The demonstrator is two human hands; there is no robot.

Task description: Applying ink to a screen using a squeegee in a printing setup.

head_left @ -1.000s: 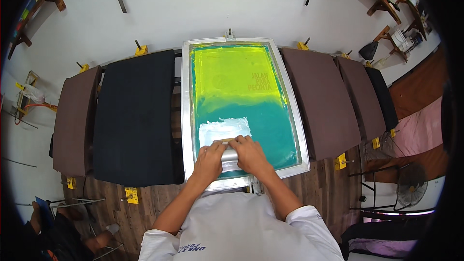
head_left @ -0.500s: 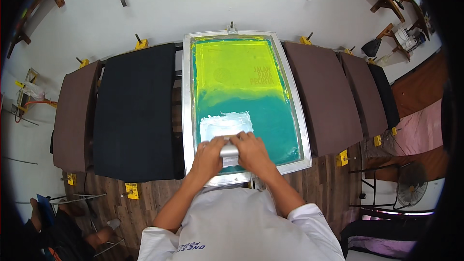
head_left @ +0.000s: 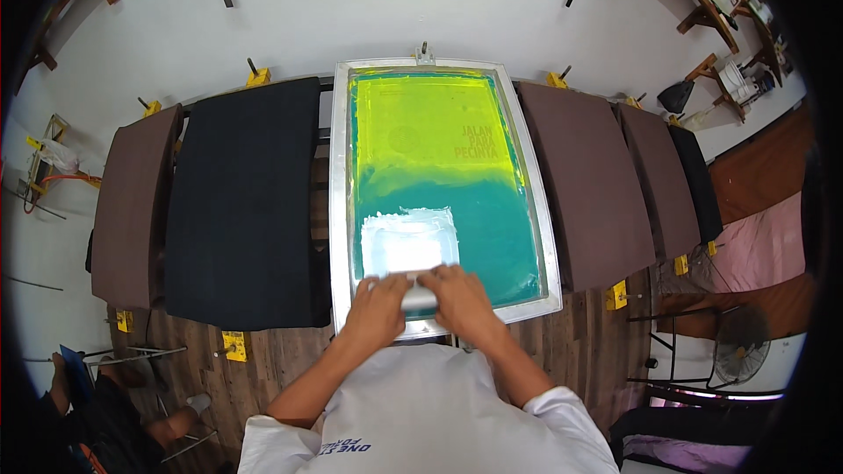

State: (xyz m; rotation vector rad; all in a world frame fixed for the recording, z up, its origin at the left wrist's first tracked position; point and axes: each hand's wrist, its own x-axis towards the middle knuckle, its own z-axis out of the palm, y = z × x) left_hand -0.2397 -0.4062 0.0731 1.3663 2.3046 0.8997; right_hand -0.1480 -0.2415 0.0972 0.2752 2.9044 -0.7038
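A squeegee [head_left: 420,298] with a silvery handle lies across the near end of a screen printing frame [head_left: 553,272]. My left hand [head_left: 379,305] grips its left part and my right hand [head_left: 455,298] its right part, fingers curled over the top. Just beyond it, a patch of white ink [head_left: 411,233] with a ragged far edge covers the mesh. The rest of the mesh is teal [head_left: 492,237] near me and yellow-green [head_left: 421,114] at the far end, where faint lettering shows at the right. The squeegee's blade is hidden under my hands.
Fabric-covered boards flank the screen: black [head_left: 241,211] and brown [head_left: 132,211] at left, brown [head_left: 588,184] at right. Yellow clamps [head_left: 234,345] hold the boards' ends. A fan [head_left: 739,347] stands at far right. Another person's leg [head_left: 176,426] shows at lower left.
Both hands have drawn the squeegee toward me, to the near edge of the screen. The white ink patch now reaches farther toward me.
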